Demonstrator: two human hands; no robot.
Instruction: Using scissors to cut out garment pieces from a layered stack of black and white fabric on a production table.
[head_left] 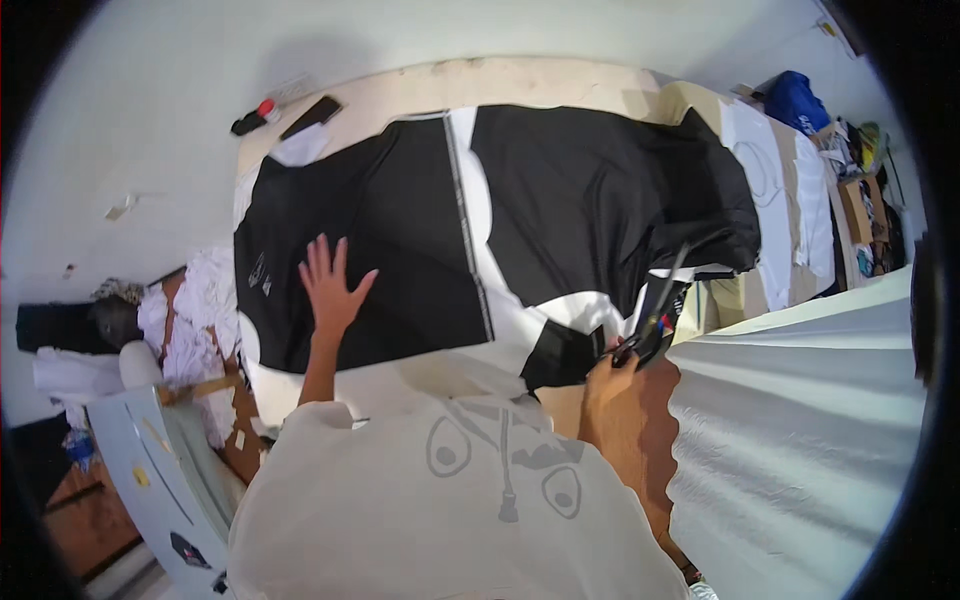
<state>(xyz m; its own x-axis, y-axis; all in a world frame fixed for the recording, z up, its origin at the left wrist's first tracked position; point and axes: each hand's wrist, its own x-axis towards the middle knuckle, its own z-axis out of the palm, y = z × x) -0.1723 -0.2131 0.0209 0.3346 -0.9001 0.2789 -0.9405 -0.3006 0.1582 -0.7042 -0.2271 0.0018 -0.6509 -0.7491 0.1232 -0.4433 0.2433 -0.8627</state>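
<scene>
My left hand [335,292] lies flat with fingers spread on a large piece of black fabric [415,265], which has a small pale print near its left edge. To the right is a second, wrinkled black fabric piece [570,190], bunched toward its right end. My right hand [606,382] grips a pair of scissors [625,350] at the near edge of the table, blades pointing up and away beside the bunched cloth. A small black fabric piece [560,352] lies just left of that hand. Whether the blades touch any cloth, I cannot tell.
The pale table [420,85] meets the wall at the back. A dark phone [312,117] and a red-topped item [266,108] sit at its far left. White cloths [208,300] are heaped on the left. A white curtain [800,420] hangs at right, below a blue bag [793,98].
</scene>
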